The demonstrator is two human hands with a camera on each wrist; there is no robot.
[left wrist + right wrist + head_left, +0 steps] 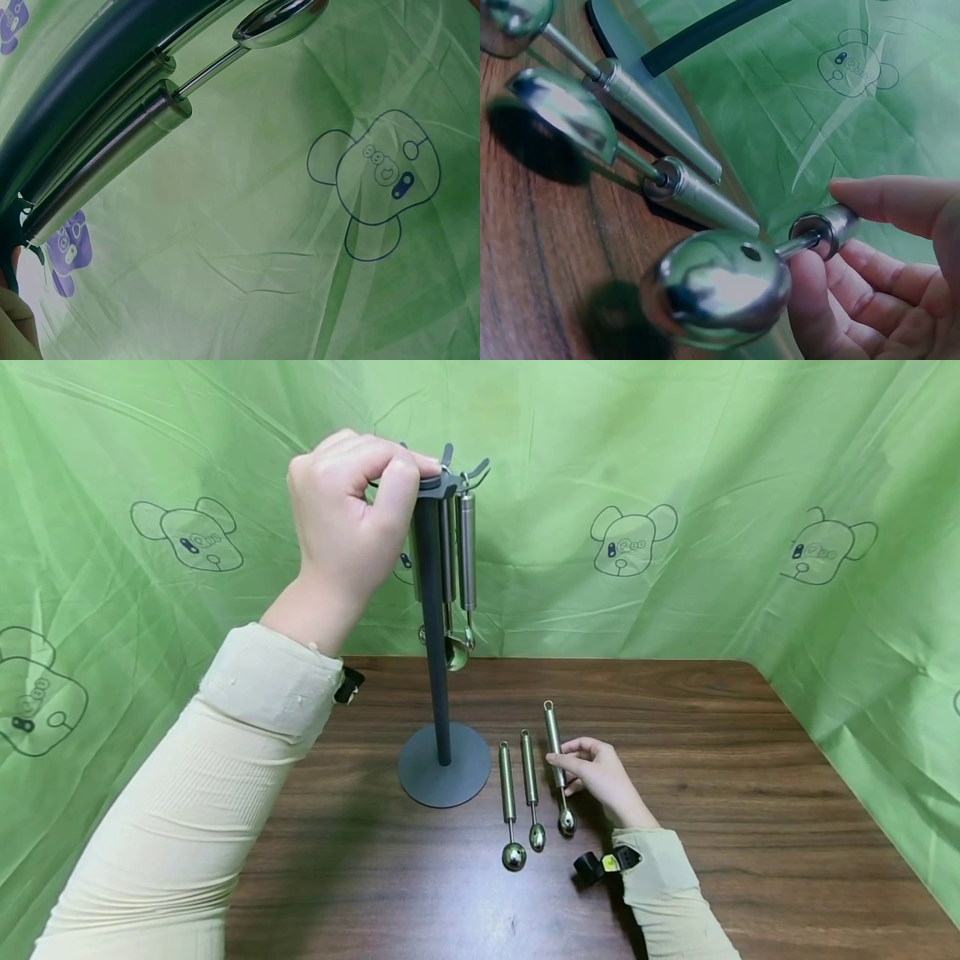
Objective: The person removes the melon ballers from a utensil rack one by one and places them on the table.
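Note:
High at the left, my left hand [352, 510] grips the top of a dark grey hook stand [435, 635], its fingertips mostly hidden. Several steel-handled utensils [467, 552] hang from the stand's hooks; one shows a shiny bowl [281, 22] in the left wrist view. My right hand [603, 777] pinches the steel handle of a melon baller [553, 735] between thumb and fingers. A small hole shows in its round bowl [716, 289]. To its left lie two similar scoops, a middle one [529, 768] and an outer one [507, 785], handles pointing away.
The stand's round base [444, 777] rests on a dark wooden table [712, 735], left of the scoops. Green fabric [547, 427] printed with bear heads hangs behind the table and along its sides.

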